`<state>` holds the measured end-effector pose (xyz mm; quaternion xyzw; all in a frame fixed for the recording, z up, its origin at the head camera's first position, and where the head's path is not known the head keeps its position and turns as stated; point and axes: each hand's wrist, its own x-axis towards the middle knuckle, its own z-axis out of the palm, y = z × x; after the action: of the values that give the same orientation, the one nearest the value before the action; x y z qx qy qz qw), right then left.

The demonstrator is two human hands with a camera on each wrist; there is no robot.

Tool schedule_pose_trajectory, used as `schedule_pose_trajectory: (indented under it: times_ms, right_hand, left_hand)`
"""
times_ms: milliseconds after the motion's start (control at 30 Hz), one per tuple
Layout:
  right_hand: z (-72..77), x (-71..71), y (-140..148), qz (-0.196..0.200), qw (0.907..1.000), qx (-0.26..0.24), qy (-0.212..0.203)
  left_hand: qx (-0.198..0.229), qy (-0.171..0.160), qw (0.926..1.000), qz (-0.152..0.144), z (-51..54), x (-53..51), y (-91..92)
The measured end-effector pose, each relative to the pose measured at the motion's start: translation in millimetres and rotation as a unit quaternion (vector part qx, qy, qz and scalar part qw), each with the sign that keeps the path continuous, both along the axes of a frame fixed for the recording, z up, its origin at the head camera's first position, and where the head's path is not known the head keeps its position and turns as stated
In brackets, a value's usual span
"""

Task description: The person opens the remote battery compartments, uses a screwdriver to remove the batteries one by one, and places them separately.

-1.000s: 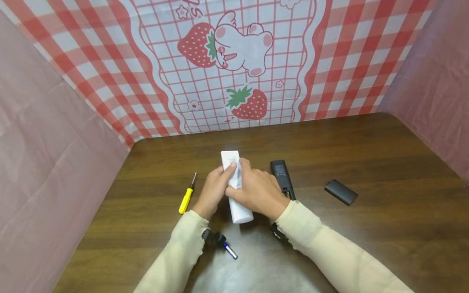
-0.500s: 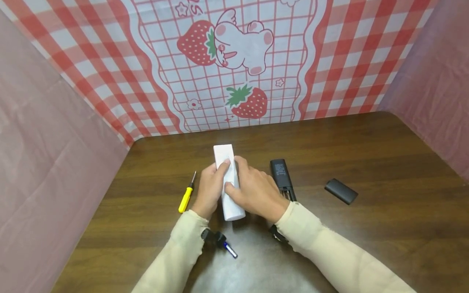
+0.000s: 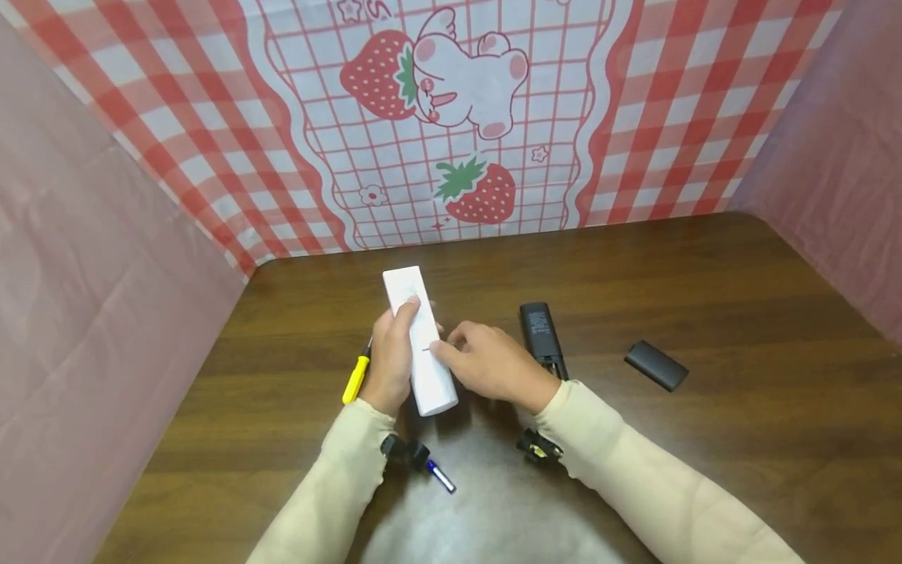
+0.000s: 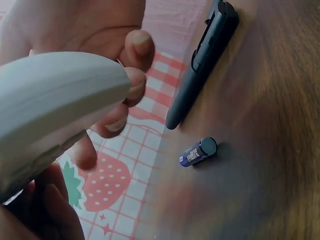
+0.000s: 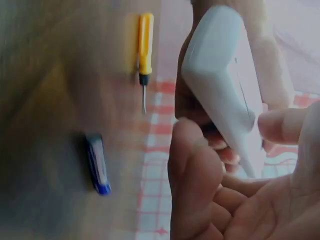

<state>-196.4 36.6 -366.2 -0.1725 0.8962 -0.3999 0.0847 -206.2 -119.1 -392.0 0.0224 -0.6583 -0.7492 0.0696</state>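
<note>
The left hand's grip is closed around a long white plastic remote control, with the thumb laid on its upper face and the palm along its left side. The right hand's grip is loose: its thumb tip touches that face beside a short dark line across it, and the other fingers are bent near the right edge; whether they touch the underside cannot be told. The white remote is held tilted above the bench, its far end leaning a little left; the left wrist view shows raised shapes on its underside.

A screwdriver with a yellow handle and black collar lies just left of the left hand, which hides part of it in the head view; the right wrist view shows its whole metal shaft. Near the left wrist, a small blue-and-silver cylindrical battery lies on the wood. Beyond the right hand lies a slim black plastic remote control, printed label up, its near-end compartment uncovered. Farther right, well apart from it, lies a flat black plastic cover. Each cream sleeve ends by a black wrist mount. Behind the brown wooden bench hangs a red-and-white checked cloth printed with strawberries, between pink fabric sides.
</note>
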Motion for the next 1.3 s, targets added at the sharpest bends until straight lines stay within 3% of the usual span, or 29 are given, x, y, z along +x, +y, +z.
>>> schedule_pose_trajectory:
  times_ms: [100, 267, 367, 500, 633, 900, 1300]
  right_hand:
    - [-2.8, 0.3, -2, 0.025, 0.9977, -0.033, -0.053]
    - [-7.9, 1.2, -6, 0.033, 0.9889, -0.074, -0.125]
    - [-10.9, 1.3, -5, 0.046, 0.9788, -0.099, -0.173]
    - [-14.4, 1.8, -4, 0.079, 0.9576, -0.149, -0.234]
    - [-16.9, 1.0, -3, 0.099, 0.9435, -0.183, -0.258]
    - [-17.8, -0.1, -4, 0.093, 0.9357, -0.199, -0.276]
    - [-19.1, 1.9, -7, 0.061, 0.9126, -0.226, -0.336]
  left_hand:
    - [0.003, 0.006, 1.0000, 0.000, 0.2, 0.8, 0.3]
    - [-0.013, 0.019, 0.9997, -0.010, 1.0, 2.9, 1.6]
    - [-0.021, 0.034, 0.9991, -0.012, 1.2, 3.3, 2.2]
    - [-0.031, 0.050, 0.9983, -0.006, 1.1, 3.2, 2.1]
    - [-0.039, 0.055, 0.9978, -0.004, 2.1, 3.2, 2.2]
    - [-0.045, 0.053, 0.9976, 0.006, 4.1, 3.5, 1.3]
    - [-0.058, 0.065, 0.9961, 0.008, 3.8, 4.1, 3.0]
